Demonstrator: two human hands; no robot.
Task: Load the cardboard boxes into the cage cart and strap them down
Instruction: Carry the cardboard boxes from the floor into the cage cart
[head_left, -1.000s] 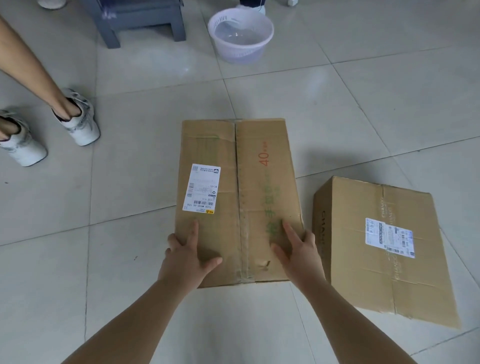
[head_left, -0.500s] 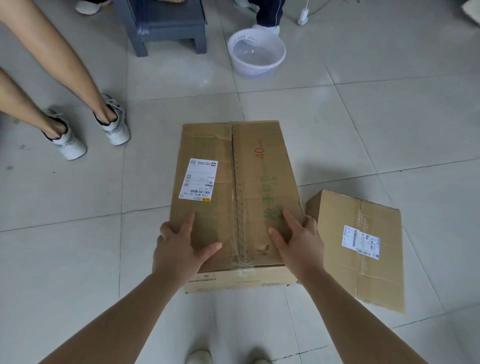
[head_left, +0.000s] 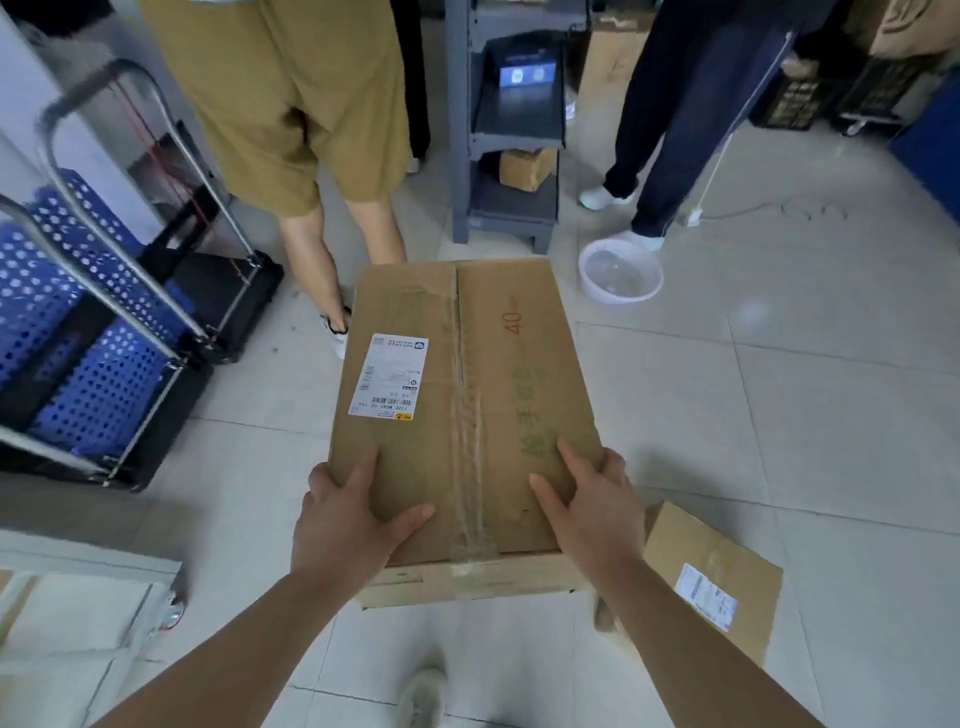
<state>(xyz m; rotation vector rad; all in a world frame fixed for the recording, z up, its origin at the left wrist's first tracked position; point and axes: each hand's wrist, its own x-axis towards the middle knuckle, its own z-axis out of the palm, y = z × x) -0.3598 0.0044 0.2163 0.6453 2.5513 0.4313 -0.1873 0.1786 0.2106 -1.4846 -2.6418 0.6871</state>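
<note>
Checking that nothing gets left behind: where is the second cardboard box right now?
In the head view the second box lies on the floor at lower right, just beyond the right hand and beside the held box.

The held cardboard box (head_left: 467, 415) hides most of both hands' fingers: the left hand (head_left: 348, 519) and right hand (head_left: 592, 514) show only thumbs and backs, the rest wrapped out of sight around its sides. The print on its shipping label (head_left: 388, 376) is too small to read. The second box (head_left: 711, 582) lies partly behind the right forearm. Two bystanders are cut off above the waist by the top edge. The blue cage cart (head_left: 88, 332) runs off the left edge, its far side unseen.
</note>
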